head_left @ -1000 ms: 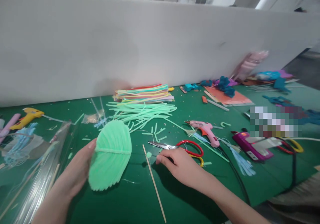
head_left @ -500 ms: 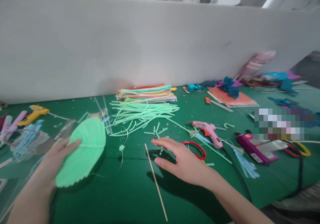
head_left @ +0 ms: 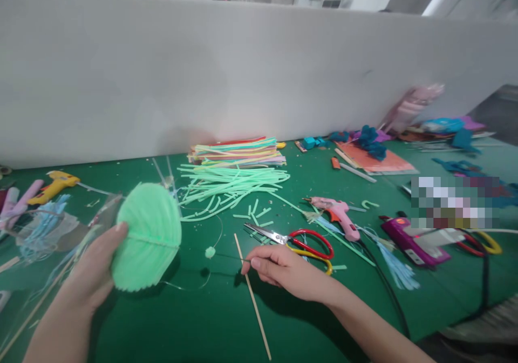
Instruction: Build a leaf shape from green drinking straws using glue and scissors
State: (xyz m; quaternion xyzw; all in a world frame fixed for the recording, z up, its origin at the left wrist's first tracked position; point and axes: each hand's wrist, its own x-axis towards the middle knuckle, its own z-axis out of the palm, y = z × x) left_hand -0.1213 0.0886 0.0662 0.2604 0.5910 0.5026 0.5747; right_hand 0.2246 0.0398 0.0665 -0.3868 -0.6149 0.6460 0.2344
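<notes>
Left grip (head_left: pixel 91 263) held the green fuzzy leaf (head_left: pixel 148 233); right grip (head_left: pixel 285 271) pinched thin wire (head_left: pixel 230 257) (green tuft (head_left: pixel 210 252) partway along), over the wooden stick (head_left: pixel 258 313).

Green tabletop (head_left: pixel 194 330) — pale partition (head_left: pixel 259 72) behind

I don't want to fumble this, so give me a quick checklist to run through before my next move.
1. Green leaf shape secure in the left hand: ok, thumb over its edge.
2. Thin wire held by the right hand: ok, it looks pinched near the fingertips.
3. Scissors out of both hands: ok, lying on the green table just beyond the right hand.
4. Space under the right hand free of things: not ok, the wooden stick passes beneath its fingertips.
5. Pink glue gun cool: cannot tell, heat doesn't show.
</notes>
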